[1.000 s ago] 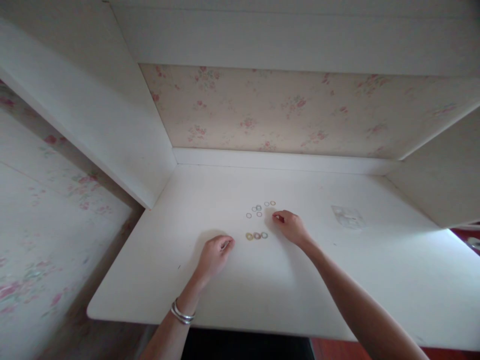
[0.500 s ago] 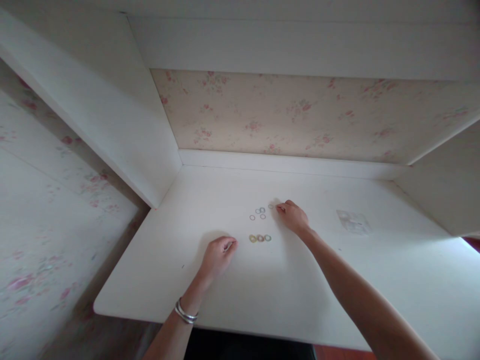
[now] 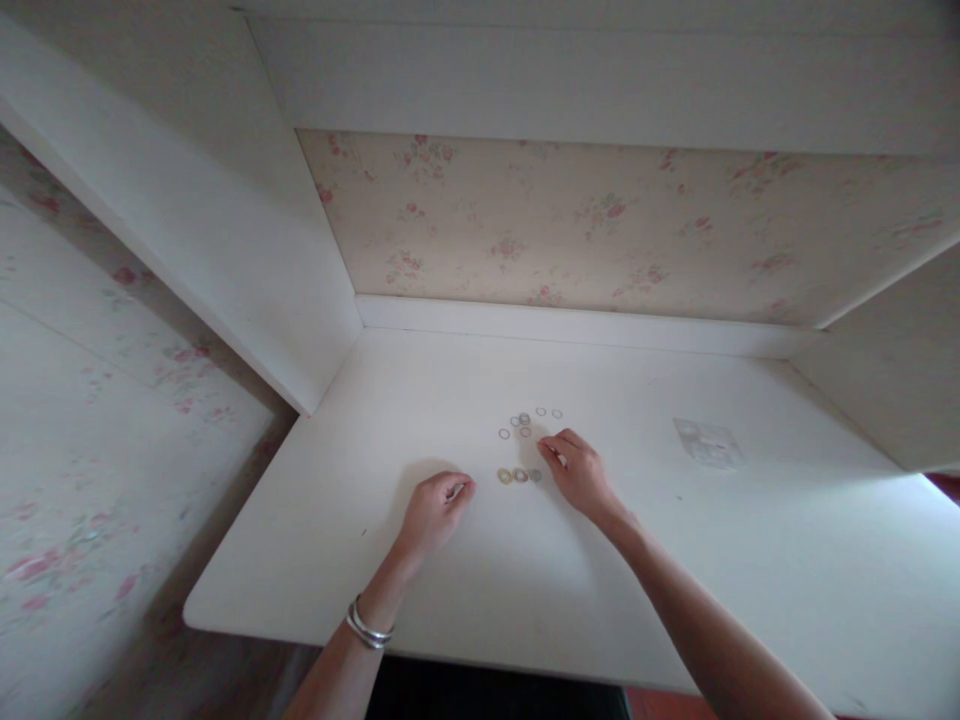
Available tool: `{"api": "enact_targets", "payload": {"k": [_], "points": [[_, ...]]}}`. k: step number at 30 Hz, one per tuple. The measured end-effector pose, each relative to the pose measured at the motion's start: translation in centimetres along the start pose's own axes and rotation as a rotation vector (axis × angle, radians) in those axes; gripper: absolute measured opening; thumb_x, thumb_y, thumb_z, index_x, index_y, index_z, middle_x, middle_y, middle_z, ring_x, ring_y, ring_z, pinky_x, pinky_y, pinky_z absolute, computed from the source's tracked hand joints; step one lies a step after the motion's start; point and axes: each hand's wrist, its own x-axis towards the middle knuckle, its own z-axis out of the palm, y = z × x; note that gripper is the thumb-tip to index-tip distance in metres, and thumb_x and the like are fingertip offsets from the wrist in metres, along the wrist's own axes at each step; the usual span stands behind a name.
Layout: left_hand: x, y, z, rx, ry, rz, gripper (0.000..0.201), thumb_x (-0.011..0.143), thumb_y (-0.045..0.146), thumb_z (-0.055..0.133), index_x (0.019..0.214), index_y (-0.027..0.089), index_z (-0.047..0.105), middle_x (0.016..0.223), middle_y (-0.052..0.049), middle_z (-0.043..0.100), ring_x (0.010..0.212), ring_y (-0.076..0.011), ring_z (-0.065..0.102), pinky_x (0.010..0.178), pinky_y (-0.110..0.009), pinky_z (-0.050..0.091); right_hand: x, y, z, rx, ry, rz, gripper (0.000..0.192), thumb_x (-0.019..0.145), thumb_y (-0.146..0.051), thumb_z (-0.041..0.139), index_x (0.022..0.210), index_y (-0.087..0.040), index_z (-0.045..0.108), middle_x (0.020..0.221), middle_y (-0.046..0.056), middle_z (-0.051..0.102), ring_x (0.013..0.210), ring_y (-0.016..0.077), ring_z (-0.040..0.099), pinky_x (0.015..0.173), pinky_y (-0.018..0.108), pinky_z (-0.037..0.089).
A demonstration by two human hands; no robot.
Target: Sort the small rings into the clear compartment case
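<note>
My left hand (image 3: 436,515) rests on the white table left of the rings, thumb and fingertips pressed together; anything between them is too small to make out. My right hand (image 3: 581,475) is over the table, thumb and forefinger slightly apart, with nothing seen between them. Just left of its fingertips is a row of three rings: a yellowish ring (image 3: 505,477), a brownish ring (image 3: 521,476) and a greyish ring (image 3: 535,476). Farther back lie several thin rings, among them a left one (image 3: 504,434), a darker ring (image 3: 524,419) and a rightmost ring (image 3: 556,413).
A clear plastic bag (image 3: 709,444) lies on the table (image 3: 450,390) to the right. White side panels (image 3: 315,330) and a low back ledge (image 3: 570,325) border the tabletop. A dark seat (image 3: 495,690) shows below the front edge.
My right hand has let go of a thin ring, which now lies at the right end of the back group. The hand has moved toward the front row. My left hand stays put.
</note>
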Motion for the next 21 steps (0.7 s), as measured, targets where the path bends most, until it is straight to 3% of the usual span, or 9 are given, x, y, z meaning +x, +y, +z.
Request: {"api": "enact_targets", "payload": {"k": [7,17,21], "points": [[-0.1,0.2,0.0,-0.045,-0.027,-0.014,0.033,0.088,0.043,0.046,0.091,0.019,0.069,0.086,-0.004,0.069,0.075,-0.0160,0.061,0.068,-0.025,0.047,-3.4,-4.5,1.2,-0.049,-0.144,-0.119,0.031,0.096,-0.030,0.037,0.092,-0.024,0.067,0.085,0.006,0.062,0.080,0.0171,0.056,0.074,0.029,0.042],[-0.2,0.2,-0.1,-0.009,-0.011,0.017,0.031,0.088,0.041,0.047,0.089,0.020,0.069,0.085,-0.002,0.070,0.073,-0.0152,0.062,0.066,-0.024,0.046,-3.0,-4.9,1.7,-0.131,-0.161,-0.192,0.029,0.096,-0.027,0.039,0.094,-0.024,0.068,0.082,0.006,0.062,0.079,0.0177,0.055,0.075,0.030,0.040],[-0.3,0.2,-0.1,-0.016,-0.014,0.010,0.032,0.089,0.042,0.046,0.090,0.020,0.069,0.088,-0.003,0.070,0.073,-0.0153,0.062,0.066,-0.024,0.047,-3.5,-4.7,1.5,-0.041,-0.087,-0.118,0.031,0.096,-0.032,0.037,0.096,-0.024,0.067,0.085,0.006,0.063,0.078,0.0174,0.056,0.076,0.030,0.041]]}}
